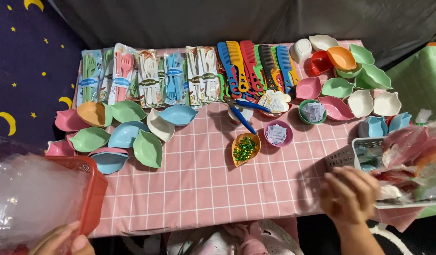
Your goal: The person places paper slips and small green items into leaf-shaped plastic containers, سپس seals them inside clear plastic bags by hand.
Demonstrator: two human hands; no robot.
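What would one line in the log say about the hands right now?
left hand: grip on red basket rim | right hand: at white basket, grip unclear | pink checked table: leaf dishes, combs, cutlery packs

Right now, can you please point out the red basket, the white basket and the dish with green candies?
red basket [96, 189], head view, on its right side wall.
white basket [343, 157], head view, on its left lattice wall.
dish with green candies [240, 138], head view, on its orange upper rim.
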